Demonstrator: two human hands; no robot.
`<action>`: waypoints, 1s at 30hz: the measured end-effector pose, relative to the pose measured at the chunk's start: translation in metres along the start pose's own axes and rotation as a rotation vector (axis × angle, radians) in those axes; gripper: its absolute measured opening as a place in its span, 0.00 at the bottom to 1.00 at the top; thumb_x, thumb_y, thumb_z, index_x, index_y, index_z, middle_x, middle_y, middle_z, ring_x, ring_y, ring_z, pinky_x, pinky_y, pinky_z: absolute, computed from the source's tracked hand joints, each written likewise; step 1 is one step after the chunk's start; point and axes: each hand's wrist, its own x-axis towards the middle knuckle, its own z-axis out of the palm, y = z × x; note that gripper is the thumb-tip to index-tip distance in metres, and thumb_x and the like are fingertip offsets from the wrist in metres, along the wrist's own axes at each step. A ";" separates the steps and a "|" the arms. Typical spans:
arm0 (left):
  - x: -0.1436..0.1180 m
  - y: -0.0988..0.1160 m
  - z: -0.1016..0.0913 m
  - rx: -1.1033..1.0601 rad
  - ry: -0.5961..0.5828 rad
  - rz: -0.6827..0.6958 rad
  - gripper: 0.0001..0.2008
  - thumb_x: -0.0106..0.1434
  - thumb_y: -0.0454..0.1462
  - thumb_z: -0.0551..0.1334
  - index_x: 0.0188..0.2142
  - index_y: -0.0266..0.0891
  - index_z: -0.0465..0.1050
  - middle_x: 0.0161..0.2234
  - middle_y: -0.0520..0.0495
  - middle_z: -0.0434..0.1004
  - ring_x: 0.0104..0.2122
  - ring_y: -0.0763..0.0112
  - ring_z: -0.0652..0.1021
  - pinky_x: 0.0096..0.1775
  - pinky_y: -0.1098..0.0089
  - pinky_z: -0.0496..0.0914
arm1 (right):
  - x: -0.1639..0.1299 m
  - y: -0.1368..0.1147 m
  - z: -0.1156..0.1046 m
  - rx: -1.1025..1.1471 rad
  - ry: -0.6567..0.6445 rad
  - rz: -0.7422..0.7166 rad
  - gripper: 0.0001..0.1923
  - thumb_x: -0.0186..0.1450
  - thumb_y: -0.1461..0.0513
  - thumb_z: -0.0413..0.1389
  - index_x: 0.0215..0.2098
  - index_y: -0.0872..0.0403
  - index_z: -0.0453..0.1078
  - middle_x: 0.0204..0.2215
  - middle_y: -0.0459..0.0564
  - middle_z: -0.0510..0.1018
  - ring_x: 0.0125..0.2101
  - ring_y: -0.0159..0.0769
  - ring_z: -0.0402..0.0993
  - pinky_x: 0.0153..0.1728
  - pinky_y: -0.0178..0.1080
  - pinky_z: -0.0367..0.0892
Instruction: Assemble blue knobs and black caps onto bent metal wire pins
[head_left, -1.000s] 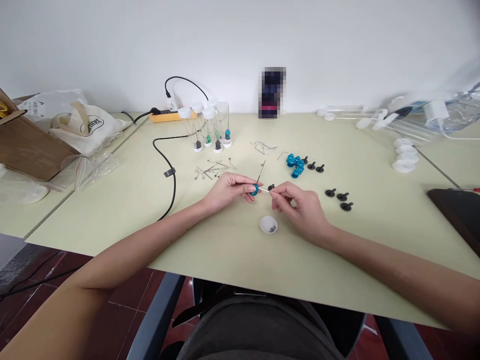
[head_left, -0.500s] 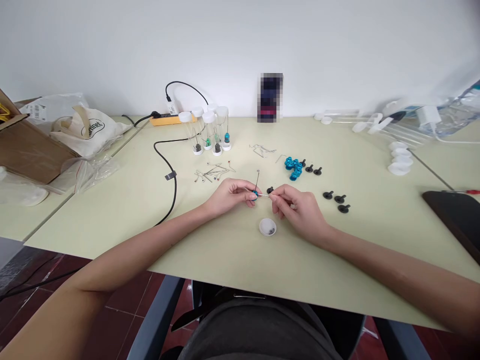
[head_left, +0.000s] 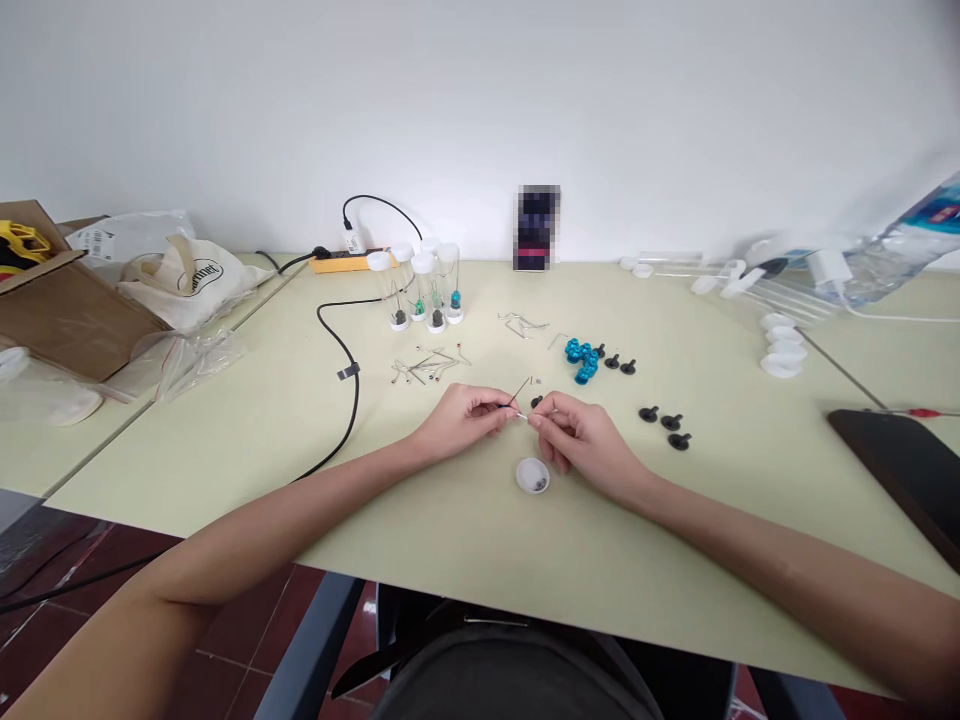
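Observation:
Near the middle of the table, my left hand (head_left: 469, 422) pinches a small part whose body is mostly hidden by the fingers. A thin metal rod (head_left: 520, 389) with a bent tip slants up and right from it. My right hand (head_left: 581, 435) is closed on a thin silver stick (head_left: 523, 415), perhaps a hex key, whose end meets the part at my left fingertips. Just below the hands sits a small white cap (head_left: 523, 487) holding several tiny metal pieces. A black knob-like piece (head_left: 536, 402) lies behind my right fingers.
Behind are clear tubes (head_left: 424, 290), bent wires (head_left: 431, 365), more wires (head_left: 521, 324) and blue parts (head_left: 582, 358). Black pieces (head_left: 672, 422) and white caps (head_left: 782, 350) lie right, beside a dark tablet-like object (head_left: 892, 475). A black cable (head_left: 354, 400) runs left.
The rod in my left hand has tipped to the right, and its blue part is now hidden by my fingers. My hands stay close together. The whole view has shifted slightly.

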 end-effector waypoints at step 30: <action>0.004 -0.004 -0.004 -0.120 -0.027 -0.047 0.10 0.59 0.39 0.64 0.35 0.33 0.77 0.26 0.50 0.74 0.27 0.75 0.74 0.36 0.73 0.69 | 0.003 0.023 -0.008 -0.745 0.329 -0.654 0.09 0.70 0.66 0.50 0.36 0.56 0.72 0.29 0.48 0.75 0.26 0.29 0.68 0.26 0.33 0.63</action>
